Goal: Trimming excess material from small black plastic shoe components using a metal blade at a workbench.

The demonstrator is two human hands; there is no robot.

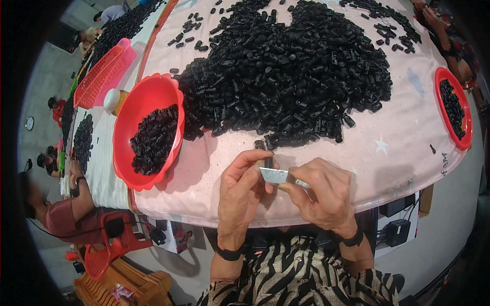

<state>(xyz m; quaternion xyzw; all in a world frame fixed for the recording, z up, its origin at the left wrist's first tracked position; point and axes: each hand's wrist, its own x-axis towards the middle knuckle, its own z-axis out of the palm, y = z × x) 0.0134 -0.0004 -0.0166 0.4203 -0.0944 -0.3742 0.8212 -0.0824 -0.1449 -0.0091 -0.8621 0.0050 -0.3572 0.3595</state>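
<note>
My left hand [241, 188] pinches a small black cylindrical plastic part [268, 161] between thumb and fingers, near the table's front edge. In my right hand [326, 194] is a flat silver metal blade [274, 175], gripped between thumb and fingers. The blade's far end lies against or just in front of the black part; whether it touches cannot be made out. Just beyond my hands spreads a large heap of black plastic parts [286, 76], many of them short and round. A few parts lie at the heap's near edge, close to my left fingertips.
Left of the heap sits a red scalloped bowl [122, 158] partly filled with black parts. Behind it are a jar with a white lid [112, 100] and a pink basket [104, 71]. A red oval tray [465, 137] stands far right. Other people work at left and upper right.
</note>
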